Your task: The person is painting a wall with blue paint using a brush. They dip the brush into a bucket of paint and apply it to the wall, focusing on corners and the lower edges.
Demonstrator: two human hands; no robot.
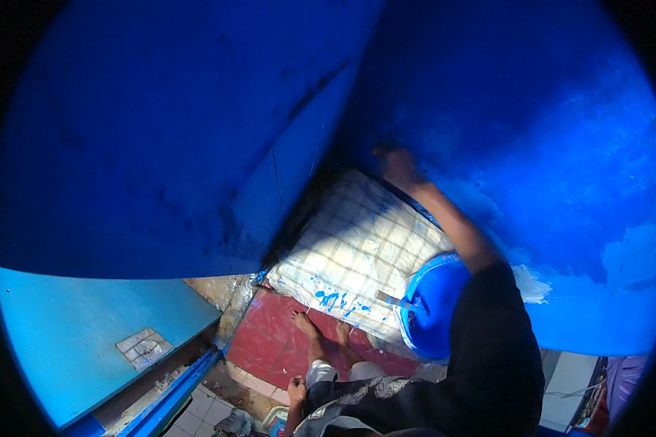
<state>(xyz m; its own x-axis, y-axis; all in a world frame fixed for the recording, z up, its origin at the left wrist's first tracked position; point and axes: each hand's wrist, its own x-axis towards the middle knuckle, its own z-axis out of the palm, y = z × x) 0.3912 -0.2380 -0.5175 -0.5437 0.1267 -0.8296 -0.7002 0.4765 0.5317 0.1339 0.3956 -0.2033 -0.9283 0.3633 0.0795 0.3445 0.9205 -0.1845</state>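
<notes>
My right hand (402,166) reaches low into the shaded corner, against the right blue-painted wall (568,191). It is dark and blurred there, so whether it grips anything is hidden. My left hand (297,389) hangs near my left leg with curled fingers; I cannot make out anything in it. Under my right arm stands a round bucket of blue paint (440,317), partly covered by my black sleeve. A flat stick or brush handle (396,300) lies over its rim, with its inner end blue. Pale checked sheeting (355,240), spattered with blue, covers the floor beside the bucket.
Another blue wall (158,153) rises on the left, with dark marks. Below it is a light blue panel (82,333) bearing a pale patch. My bare feet (304,323) stand on red floor tiles (268,333) at the sheeting's edge. A small container (276,418) sits behind me.
</notes>
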